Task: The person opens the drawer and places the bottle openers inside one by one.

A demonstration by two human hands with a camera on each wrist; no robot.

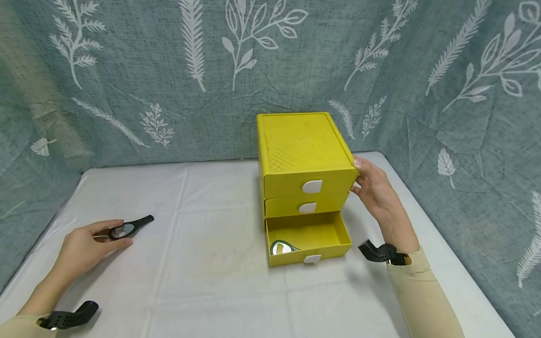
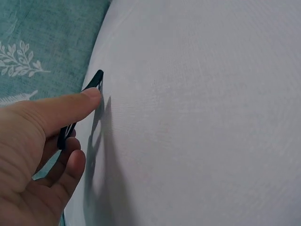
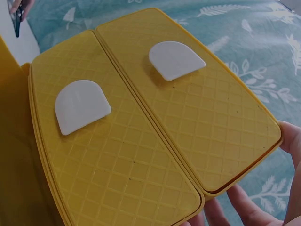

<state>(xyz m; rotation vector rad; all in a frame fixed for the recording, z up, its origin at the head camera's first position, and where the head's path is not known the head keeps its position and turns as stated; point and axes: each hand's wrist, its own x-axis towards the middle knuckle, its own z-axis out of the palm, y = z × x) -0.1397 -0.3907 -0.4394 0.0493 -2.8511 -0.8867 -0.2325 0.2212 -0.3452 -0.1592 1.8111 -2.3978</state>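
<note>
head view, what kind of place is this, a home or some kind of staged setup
Likely a staged tabletop booth rather than a lived-in room: a leaf-print fabric backdrop closes in a table under a white cloth, bearing little beyond a yellow drawer unit and a black bottle opener.

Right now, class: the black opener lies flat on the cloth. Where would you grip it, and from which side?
Probably at the round head of the black opener, from above, where the left hand pinches it. It lies flat, so fingers close across its narrow width.
</note>
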